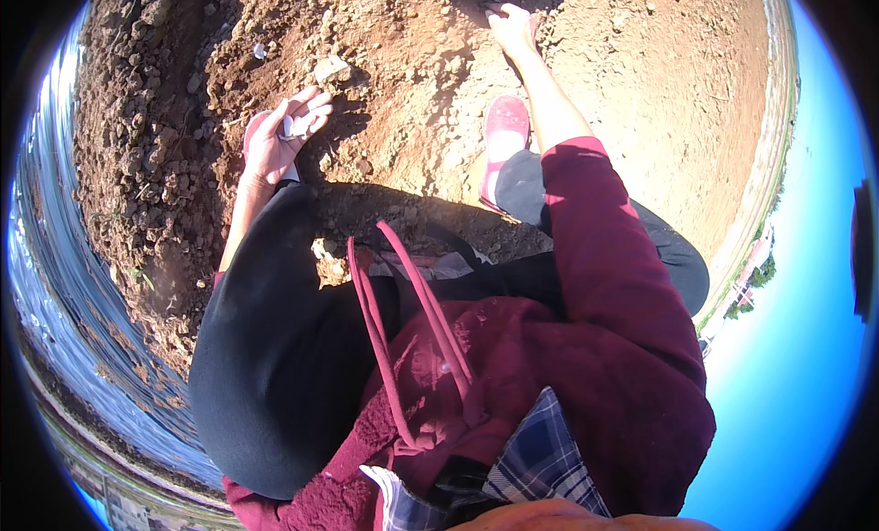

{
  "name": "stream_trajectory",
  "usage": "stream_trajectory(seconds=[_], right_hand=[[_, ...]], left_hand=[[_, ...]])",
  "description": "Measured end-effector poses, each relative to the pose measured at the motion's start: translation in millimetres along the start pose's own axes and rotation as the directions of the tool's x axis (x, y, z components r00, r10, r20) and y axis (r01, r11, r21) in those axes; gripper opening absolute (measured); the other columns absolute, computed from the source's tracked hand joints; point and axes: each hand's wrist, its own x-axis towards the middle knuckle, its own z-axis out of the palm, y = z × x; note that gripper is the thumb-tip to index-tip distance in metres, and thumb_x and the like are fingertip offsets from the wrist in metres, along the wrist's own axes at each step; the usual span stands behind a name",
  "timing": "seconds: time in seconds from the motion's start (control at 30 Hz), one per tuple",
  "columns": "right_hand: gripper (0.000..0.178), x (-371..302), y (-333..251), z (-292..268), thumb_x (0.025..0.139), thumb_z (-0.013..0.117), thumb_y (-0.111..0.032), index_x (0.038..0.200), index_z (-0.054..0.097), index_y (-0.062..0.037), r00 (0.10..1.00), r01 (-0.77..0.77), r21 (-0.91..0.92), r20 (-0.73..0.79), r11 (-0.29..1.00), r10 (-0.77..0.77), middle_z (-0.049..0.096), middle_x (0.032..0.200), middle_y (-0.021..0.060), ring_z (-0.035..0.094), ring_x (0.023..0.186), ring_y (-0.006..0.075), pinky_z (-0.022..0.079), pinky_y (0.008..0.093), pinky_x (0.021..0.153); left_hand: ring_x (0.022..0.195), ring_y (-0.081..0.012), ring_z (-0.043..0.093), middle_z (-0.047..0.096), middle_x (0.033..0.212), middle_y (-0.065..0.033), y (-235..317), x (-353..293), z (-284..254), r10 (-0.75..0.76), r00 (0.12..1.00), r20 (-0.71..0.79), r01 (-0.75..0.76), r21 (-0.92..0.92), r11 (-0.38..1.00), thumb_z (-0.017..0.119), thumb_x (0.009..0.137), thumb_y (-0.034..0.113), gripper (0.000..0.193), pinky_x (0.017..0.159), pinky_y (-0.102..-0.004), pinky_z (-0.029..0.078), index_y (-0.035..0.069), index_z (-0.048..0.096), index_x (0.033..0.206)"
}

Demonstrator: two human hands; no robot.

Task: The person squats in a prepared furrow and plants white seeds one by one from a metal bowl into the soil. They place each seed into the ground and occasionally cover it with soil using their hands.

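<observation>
My left hand is turned palm up beside my left shoe, its fingers curled into a loose cup. Small white pieces lie in that palm; they are pale and smooth, too small for me to name their kind. My right arm reaches far forward, past my right shoe. At its end my right hand is down at the brown soil, fingers drawn together next to a dark shadow. Whatever those fingers may hold is hidden.
I squat on loose, cloddy earth with pink-red shoes planted apart. A pale clod sits just ahead of my left hand, and a white bit farther out. Long sheets of shiny plastic film run along the left side.
</observation>
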Motion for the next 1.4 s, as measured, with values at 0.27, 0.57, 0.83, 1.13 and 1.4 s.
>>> stream_trajectory(seconds=[0.27,0.57,0.83,1.13,1.4], right_hand=[[0.017,24,-21,-5,0.079,0.066,-0.010,0.089,0.070,0.0025,0.974,0.174,-0.283,0.191,0.943,-0.122,0.067,0.098,0.0257,0.067,0.094,0.0371,0.054,0.0425,0.085],[0.028,41,-34,-7,0.081,0.063,-0.025,0.105,0.070,-0.0136,0.944,0.208,-0.517,0.329,0.831,-0.031,0.069,0.104,0.0194,0.066,0.100,0.0378,0.053,0.0443,0.087],[0.029,39,-50,5,0.080,0.062,-0.023,0.107,0.069,-0.0115,0.938,0.249,-0.470,0.336,0.847,-0.090,0.068,0.107,0.0192,0.064,0.102,0.0375,0.052,0.0429,0.089],[0.030,68,4,33,0.080,0.060,-0.021,0.107,0.068,-0.0091,0.913,0.211,-0.519,0.407,0.828,0.023,0.067,0.108,0.0185,0.064,0.104,0.0370,0.051,0.0405,0.090],[0.027,-64,-94,-10,0.083,0.069,-0.019,0.107,0.069,-0.0040,0.984,0.177,0.258,-0.056,0.950,-0.168,0.071,0.086,0.0096,0.066,0.078,0.0125,0.052,0.0267,0.073]], left_hand=[[0.124,-0.0370,0.052,0.046,0.137,-0.0321,0,2,2,0.002,1.000,-0.005,-0.002,0.033,0.999,0.044,0.101,0.024,0.055,0.107,-0.0431,0.042,-0.017,0.034,0.138],[0.123,-0.0353,0.054,0.048,0.136,-0.0301,2,1,4,-0.005,1.000,-0.012,0.005,0.026,1.000,0.043,0.102,0.026,0.054,0.107,-0.0421,0.042,-0.015,0.037,0.137],[0.123,-0.0332,0.054,0.049,0.136,-0.0284,0,1,-2,-0.016,1.000,0.011,0.016,-0.015,1.000,0.042,0.102,0.027,0.054,0.109,-0.0409,0.040,-0.013,0.038,0.137],[0.123,-0.0350,0.054,0.049,0.136,-0.0280,3,-1,4,-0.025,0.999,0.042,0.028,-0.072,0.997,0.038,0.103,0.024,0.050,0.108,-0.0415,0.040,-0.014,0.039,0.137],[0.125,-0.0339,0.052,0.047,0.139,-0.0266,3,-5,5,0.013,0.998,0.065,-0.005,-0.116,0.993,0.033,0.105,0.027,0.051,0.110,-0.0406,0.039,-0.009,0.035,0.142]])
